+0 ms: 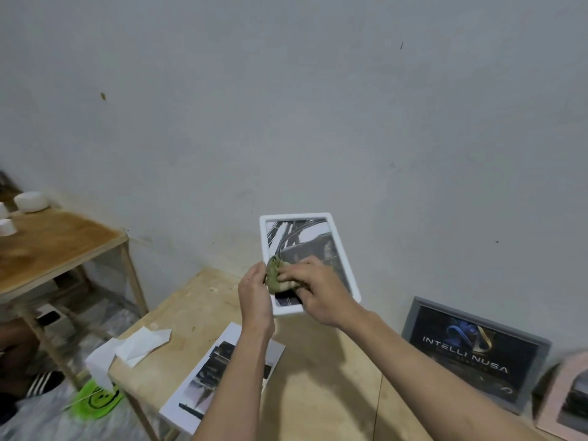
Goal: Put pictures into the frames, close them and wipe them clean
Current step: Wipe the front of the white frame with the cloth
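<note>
Two hands meet at a white frame [310, 262] raised above the far edge of the wooden table [318, 377], its printed picture facing the camera. The left hand [254, 292] grips the frame's lower left edge, fingers curled around the rim. The right hand [313, 289] presses a crumpled olive cloth [276, 276] against the glass near the frame's lower left corner, its fingers bent over the wad. At the table's right side, a grey frame [477, 351] with a dark "INTELLI NUSA" print leans against the wall, and just beside it, at the right corner, a pink frame [563, 399] stands partly cut off by the view. A loose printed sheet [216, 377] lies flat near the table's left edge, under the left forearm. Folded white paper [140, 343] overhangs the left corner. A second wooden table [47, 246] with white cups [31, 202] stands well apart to the left.
</note>
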